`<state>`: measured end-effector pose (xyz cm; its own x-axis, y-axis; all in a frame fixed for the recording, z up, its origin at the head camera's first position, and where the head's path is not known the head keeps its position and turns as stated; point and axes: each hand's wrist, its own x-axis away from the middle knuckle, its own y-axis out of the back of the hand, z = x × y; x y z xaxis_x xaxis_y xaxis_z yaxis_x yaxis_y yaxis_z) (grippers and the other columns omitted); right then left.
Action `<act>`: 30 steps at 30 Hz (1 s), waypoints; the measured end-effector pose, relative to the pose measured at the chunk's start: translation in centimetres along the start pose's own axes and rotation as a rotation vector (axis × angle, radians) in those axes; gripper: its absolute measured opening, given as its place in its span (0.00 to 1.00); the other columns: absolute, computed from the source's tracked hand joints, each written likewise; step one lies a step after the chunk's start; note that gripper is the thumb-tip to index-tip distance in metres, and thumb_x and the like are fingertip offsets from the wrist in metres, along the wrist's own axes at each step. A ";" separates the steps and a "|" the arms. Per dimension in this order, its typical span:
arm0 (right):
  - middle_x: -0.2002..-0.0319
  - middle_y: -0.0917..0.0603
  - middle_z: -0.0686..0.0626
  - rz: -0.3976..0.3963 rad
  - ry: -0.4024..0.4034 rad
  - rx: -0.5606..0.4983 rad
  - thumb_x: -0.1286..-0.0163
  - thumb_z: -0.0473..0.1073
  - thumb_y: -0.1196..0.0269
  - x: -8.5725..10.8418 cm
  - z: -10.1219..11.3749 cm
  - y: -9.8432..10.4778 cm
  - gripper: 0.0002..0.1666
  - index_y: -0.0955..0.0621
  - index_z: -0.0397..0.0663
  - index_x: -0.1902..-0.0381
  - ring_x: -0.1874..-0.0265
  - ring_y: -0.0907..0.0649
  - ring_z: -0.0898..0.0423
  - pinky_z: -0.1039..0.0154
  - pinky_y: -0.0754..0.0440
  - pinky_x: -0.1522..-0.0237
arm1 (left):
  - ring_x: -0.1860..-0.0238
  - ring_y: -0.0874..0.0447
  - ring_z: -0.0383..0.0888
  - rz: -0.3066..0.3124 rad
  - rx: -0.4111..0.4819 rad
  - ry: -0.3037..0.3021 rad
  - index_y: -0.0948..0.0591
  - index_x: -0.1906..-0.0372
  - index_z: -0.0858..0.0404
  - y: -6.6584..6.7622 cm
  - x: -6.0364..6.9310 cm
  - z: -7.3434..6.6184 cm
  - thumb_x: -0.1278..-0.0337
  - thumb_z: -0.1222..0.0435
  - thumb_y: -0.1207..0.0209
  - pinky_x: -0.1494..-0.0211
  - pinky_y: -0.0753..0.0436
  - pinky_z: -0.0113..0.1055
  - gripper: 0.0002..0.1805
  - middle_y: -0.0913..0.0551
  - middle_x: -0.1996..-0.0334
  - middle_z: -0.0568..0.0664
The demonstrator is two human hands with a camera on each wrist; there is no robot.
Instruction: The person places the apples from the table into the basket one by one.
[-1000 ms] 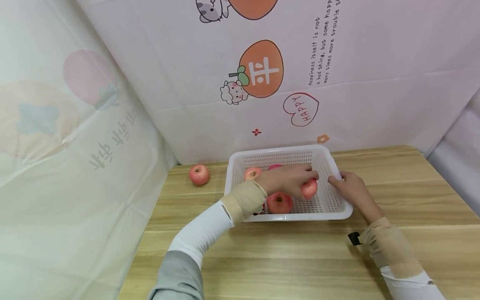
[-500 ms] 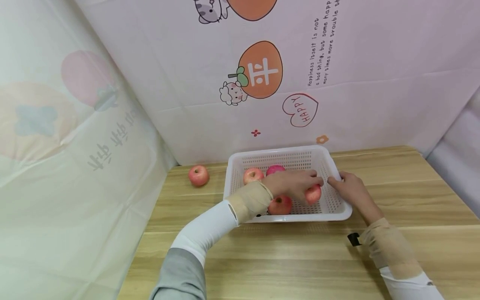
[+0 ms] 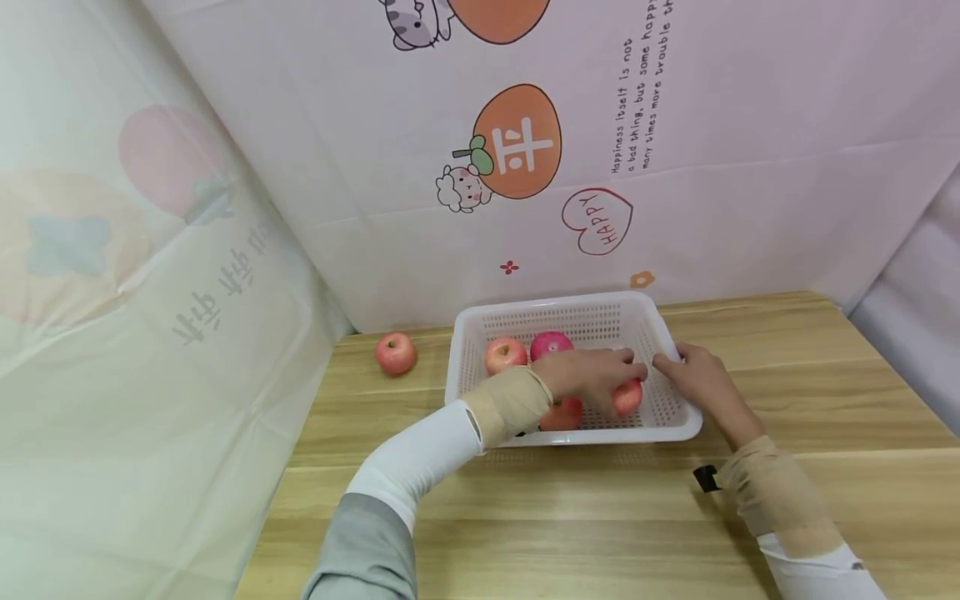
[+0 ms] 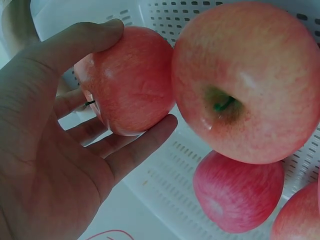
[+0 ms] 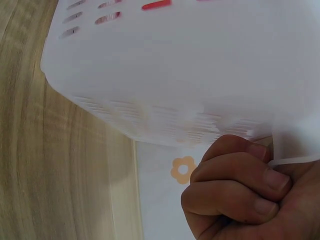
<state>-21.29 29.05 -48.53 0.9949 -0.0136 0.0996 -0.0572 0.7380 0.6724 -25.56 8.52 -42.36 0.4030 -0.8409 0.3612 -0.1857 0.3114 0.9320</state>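
My left hand (image 3: 588, 372) reaches into a white perforated plastic basket (image 3: 637, 434) and holds a red apple (image 3: 627, 398) near its right end. In the left wrist view the thumb and fingers lie around that apple (image 4: 132, 82), and a larger-looking apple (image 4: 250, 75) touches it. Past the wrist are another apple (image 3: 506, 355), a magenta-pink fruit (image 3: 551, 344) and a partly covered apple (image 3: 562, 414). My right hand (image 3: 702, 379) grips the basket's right rim; its fingers (image 5: 235, 185) are curled under the edge in the right wrist view.
One apple (image 3: 395, 354) sits outside the basket, left of it on the wood-grain table (image 3: 540, 517). A white printed cloth (image 3: 390, 150) hangs behind the table, and another covers the left side. The basket stands close to the back cloth.
My left hand has moved slightly right and toward the front with the apple, uncovering more of the magenta-pink fruit. The right hand keeps its grip on the rim.
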 end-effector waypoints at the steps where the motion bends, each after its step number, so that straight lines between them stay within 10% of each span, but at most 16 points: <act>1: 0.43 0.20 0.19 0.001 0.000 0.001 0.17 0.54 0.49 0.0 0.0 0.0 0.40 0.31 0.19 0.30 0.57 0.12 0.37 0.52 0.11 0.63 | 0.45 0.23 0.38 0.008 0.002 0.001 0.28 0.28 0.52 -0.1 -0.1 -0.1 0.35 0.51 0.34 0.40 0.24 0.27 0.33 0.26 0.39 0.45; 30: 0.44 0.19 0.19 -0.008 0.013 0.009 0.17 0.54 0.49 -0.2 -0.2 -0.1 0.39 0.30 0.18 0.31 0.56 0.12 0.35 0.51 0.11 0.63 | 0.40 0.23 0.39 0.133 -0.074 0.028 0.34 0.21 0.47 -1.0 -1.2 -0.9 0.32 0.47 0.36 0.35 0.23 0.31 0.38 0.30 0.30 0.44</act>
<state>-21.42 29.13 -48.75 0.9963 -0.0110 0.0849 -0.0498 0.7321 0.6794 -25.03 9.58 -43.73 0.4042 -0.7775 0.4817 -0.1734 0.4520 0.8750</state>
